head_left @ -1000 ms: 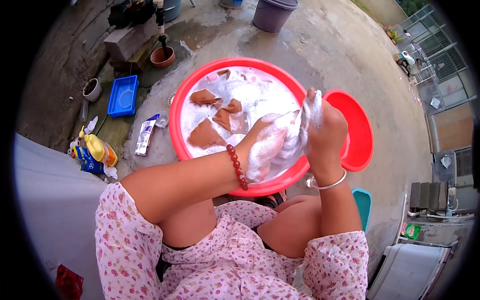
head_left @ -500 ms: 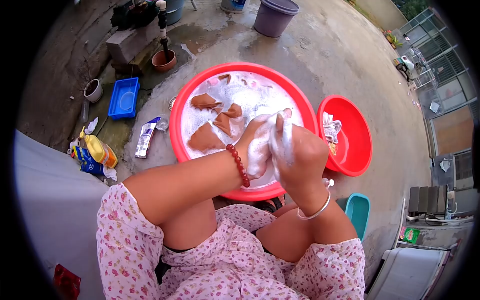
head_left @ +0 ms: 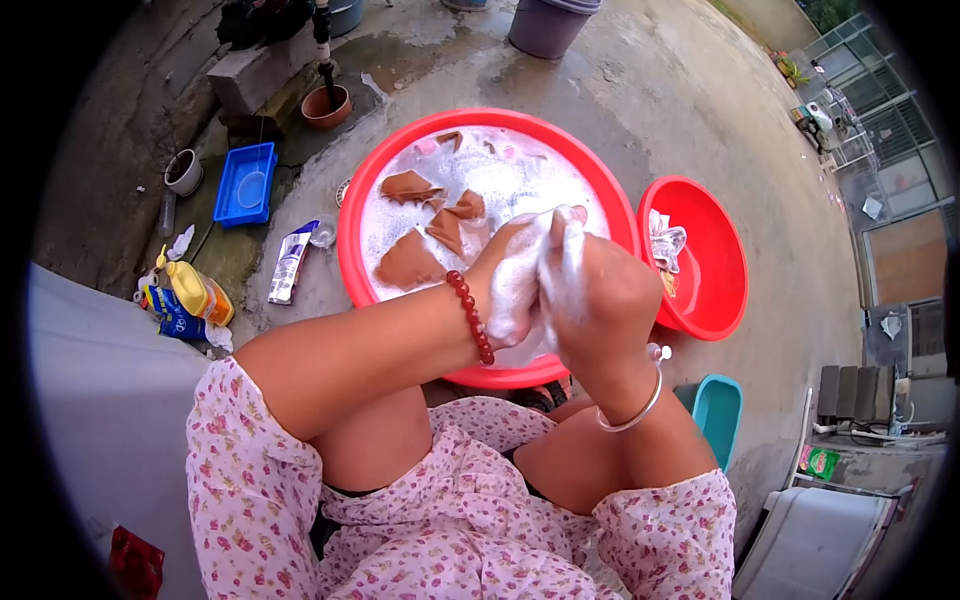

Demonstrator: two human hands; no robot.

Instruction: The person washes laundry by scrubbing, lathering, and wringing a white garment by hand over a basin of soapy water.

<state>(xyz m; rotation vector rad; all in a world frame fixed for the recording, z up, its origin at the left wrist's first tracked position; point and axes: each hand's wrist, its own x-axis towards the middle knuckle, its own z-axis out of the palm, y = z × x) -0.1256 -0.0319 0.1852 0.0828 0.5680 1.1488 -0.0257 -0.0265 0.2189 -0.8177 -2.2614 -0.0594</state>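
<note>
A large red basin (head_left: 358, 180) holds white suds with pieces of brown cloth (head_left: 410, 262) showing through them. Over its right front part, both hands are close together. My left hand (head_left: 510, 285), coated in foam below a red bead bracelet, is closed on a sudsy white cloth (head_left: 562, 240). My right hand (head_left: 605, 300), with a silver bangle at the wrist, is wrapped round the same cloth, its knuckles up. The fingertips of my left hand are partly hidden by foam and by my right hand.
Right of the large basin, a smaller red basin (head_left: 722, 270) holds a whitish cloth (head_left: 665, 242). A teal tub (head_left: 718, 415) stands nearer. At the left are a blue tray (head_left: 245, 185), a yellow bottle (head_left: 195, 292) and a packet (head_left: 290, 265). A purple bucket (head_left: 550, 28) stands beyond.
My right hand has moved left and down, closer to my left hand, with the cloth still held. The whitish cloth in the smaller basin has come into sight.
</note>
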